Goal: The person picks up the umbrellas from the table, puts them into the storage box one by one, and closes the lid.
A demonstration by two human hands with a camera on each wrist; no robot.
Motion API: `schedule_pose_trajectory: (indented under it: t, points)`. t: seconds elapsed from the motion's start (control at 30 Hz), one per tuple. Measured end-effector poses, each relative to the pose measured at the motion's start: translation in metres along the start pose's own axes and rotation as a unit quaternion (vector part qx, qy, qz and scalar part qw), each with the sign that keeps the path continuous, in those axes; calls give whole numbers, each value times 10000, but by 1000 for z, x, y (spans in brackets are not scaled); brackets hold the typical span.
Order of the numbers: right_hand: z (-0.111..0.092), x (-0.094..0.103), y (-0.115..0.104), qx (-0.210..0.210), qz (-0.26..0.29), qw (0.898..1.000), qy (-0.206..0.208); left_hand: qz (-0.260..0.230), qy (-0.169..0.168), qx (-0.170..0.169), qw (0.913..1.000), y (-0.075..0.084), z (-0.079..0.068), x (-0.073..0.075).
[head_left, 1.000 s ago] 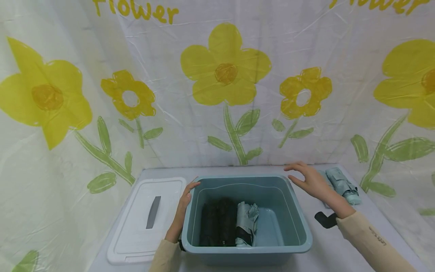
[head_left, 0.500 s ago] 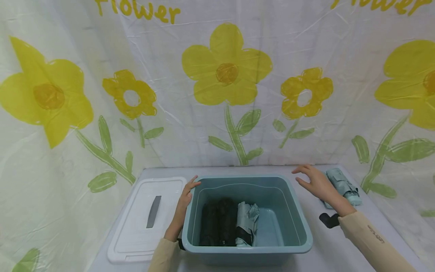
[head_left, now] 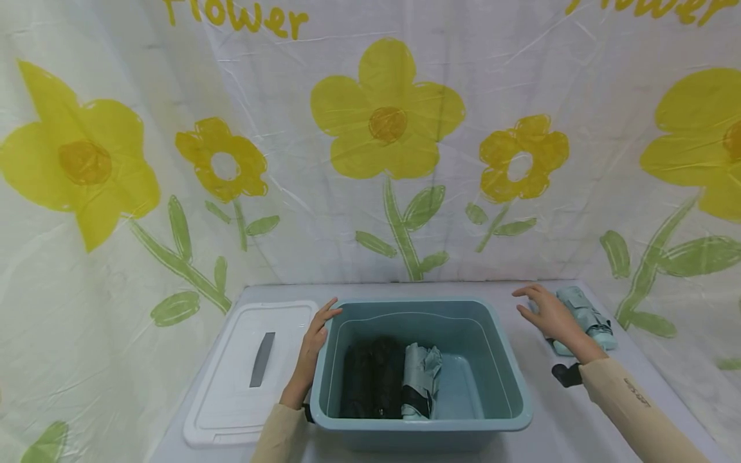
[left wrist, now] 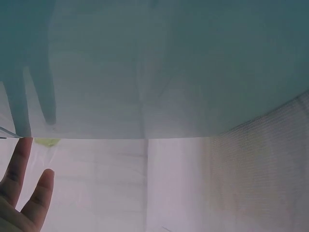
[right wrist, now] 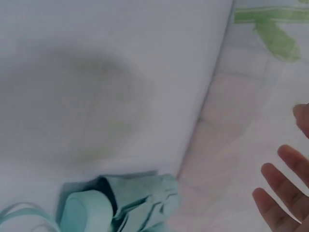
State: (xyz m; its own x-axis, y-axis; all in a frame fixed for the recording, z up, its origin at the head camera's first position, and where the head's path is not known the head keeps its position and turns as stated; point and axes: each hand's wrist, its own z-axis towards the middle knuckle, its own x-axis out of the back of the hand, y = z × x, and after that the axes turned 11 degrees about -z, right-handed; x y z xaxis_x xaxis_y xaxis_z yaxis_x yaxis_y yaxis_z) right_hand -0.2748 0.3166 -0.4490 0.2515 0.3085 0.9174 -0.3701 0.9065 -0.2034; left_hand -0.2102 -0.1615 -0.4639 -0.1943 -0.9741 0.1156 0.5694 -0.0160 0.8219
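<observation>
My left hand (head_left: 314, 334) rests on the left rim of a blue-green plastic storage bin (head_left: 509, 360), fingers extended; in the left wrist view its fingers (left wrist: 40, 200) touch or lie close to the bin's wall (left wrist: 145, 72). Inside lie two dark bundles, seemingly black folded umbrellas (head_left: 372, 379), beside a pale teal folded umbrella (head_left: 418, 373) with a black band. My right hand (head_left: 548, 315) hovers with spread, slightly bent fingers, holding nothing. Just beyond it, a light teal folded umbrella (head_left: 581, 312) lies on the table, and another teal piece is partly hidden by the hand.
A white lid (head_left: 226, 379) with a grey handle (head_left: 262, 360) lies left of the bin on the white-covered table (head_left: 538, 411). Behind hangs a white curtain (head_left: 289, 128) printed with yellow flowers. Bare bin floor (head_left: 460, 386) shows right of the umbrellas.
My right hand has moved right and slightly down, away from the bin's far right corner and over toward the teal umbrellas. The left hand stays at the bin's rim.
</observation>
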Motion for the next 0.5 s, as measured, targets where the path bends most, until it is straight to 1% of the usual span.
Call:
schedule_pose_trajectory:
  t: [0.17, 0.37, 0.5]
  points:
    - [-1, -8, 11, -53, -66, 10000, -2, 41, 46, -69, 10000, -4, -2, 0]
    - [-2, -18, 24, -133, -159, 9998, 0, -20, 60, -141, 9999, -7, -2, 0]
    - [-2, -26, 35, -243, -260, 9993, -134, -1, 58, -176, 9998, -6, -2, 0]
